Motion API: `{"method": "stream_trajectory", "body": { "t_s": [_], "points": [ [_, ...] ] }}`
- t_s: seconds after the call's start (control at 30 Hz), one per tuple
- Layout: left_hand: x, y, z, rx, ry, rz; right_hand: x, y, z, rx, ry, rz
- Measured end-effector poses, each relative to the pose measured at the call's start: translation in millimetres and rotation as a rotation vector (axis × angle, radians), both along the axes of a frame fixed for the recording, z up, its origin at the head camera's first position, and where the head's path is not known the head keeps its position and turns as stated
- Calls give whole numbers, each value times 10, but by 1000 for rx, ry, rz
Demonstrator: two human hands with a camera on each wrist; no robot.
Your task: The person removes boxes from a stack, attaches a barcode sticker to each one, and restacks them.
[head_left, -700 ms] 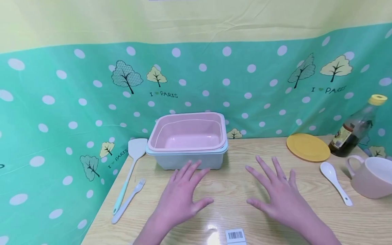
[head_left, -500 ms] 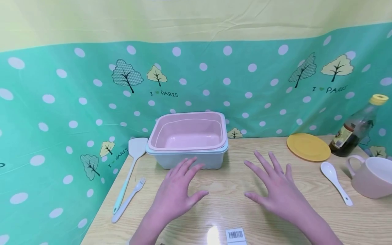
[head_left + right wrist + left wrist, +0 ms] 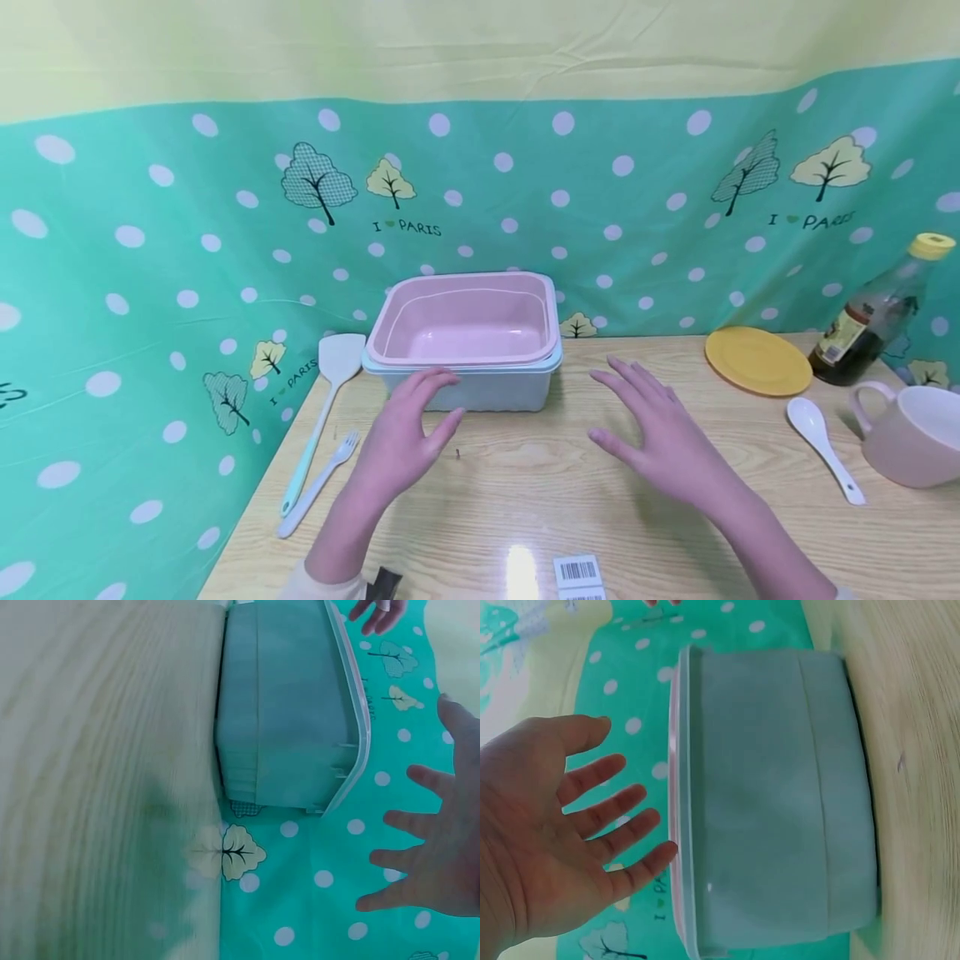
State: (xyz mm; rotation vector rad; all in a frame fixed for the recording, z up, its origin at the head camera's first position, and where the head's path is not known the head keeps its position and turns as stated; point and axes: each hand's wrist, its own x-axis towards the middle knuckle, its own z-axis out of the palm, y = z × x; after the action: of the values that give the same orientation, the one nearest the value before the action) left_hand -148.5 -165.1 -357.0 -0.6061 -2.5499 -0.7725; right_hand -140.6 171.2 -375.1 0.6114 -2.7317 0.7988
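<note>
A pink plastic basin (image 3: 480,337) sits nested inside a light blue one (image 3: 498,396) at the back of the table. My left hand (image 3: 401,442) hovers in front of them with spread, relaxed fingers, its fingertips overlapping the blue basin's front in the head view. Off to the basins' front right, my right hand (image 3: 667,442) is held in the air, fingers apart and bent slightly. Neither hand holds anything. The left wrist view shows the left palm (image 3: 547,840) beside the basin's rim; in the right wrist view the right hand (image 3: 442,840) is apart from the basin (image 3: 300,712).
A turner (image 3: 341,358) and a fork (image 3: 322,483) lie at the left edge. On the right are a yellow plate (image 3: 757,361), a sauce bottle (image 3: 858,333), a white spoon (image 3: 821,446) and a pink mug (image 3: 911,450). Barcode labels (image 3: 578,573) are at the front. A polka-dot cloth (image 3: 555,225) hangs behind.
Both hands have moved forward a little, the left one also leftward, away from the right. Their fingers are less widely spread in the head view. The basins and other objects stay put.
</note>
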Motion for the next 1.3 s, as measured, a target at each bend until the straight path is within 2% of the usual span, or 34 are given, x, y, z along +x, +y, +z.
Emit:
{"method": "stream_trajectory", "body": {
  "t_s": [0.2, 0.37, 0.5, 0.67, 0.97, 1.17, 1.3],
  "points": [
    [-75, -85, 14, 46, 13, 2, -80, -51, 21, -27, -16, 12],
    [-154, -126, 34, 109, 75, 1, -146, -87, 45, -36, -5, 21],
    [-235, -187, 34, 168, 105, 23, -217, -103, 64, -54, -10, 25],
    [-331, -294, 27, 230, 90, 66, -313, -118, 66, -84, -38, 20],
    [-503, -435, 20, 257, 144, 111, -480, -163, 57, -117, -74, 3],
    [-613, -504, 15, 297, 110, 144, -560, -203, 60, -139, -93, 6],
    [-662, -551, 10, 346, 68, 210, -616, -230, 48, -157, -109, 10]
  ]
}}
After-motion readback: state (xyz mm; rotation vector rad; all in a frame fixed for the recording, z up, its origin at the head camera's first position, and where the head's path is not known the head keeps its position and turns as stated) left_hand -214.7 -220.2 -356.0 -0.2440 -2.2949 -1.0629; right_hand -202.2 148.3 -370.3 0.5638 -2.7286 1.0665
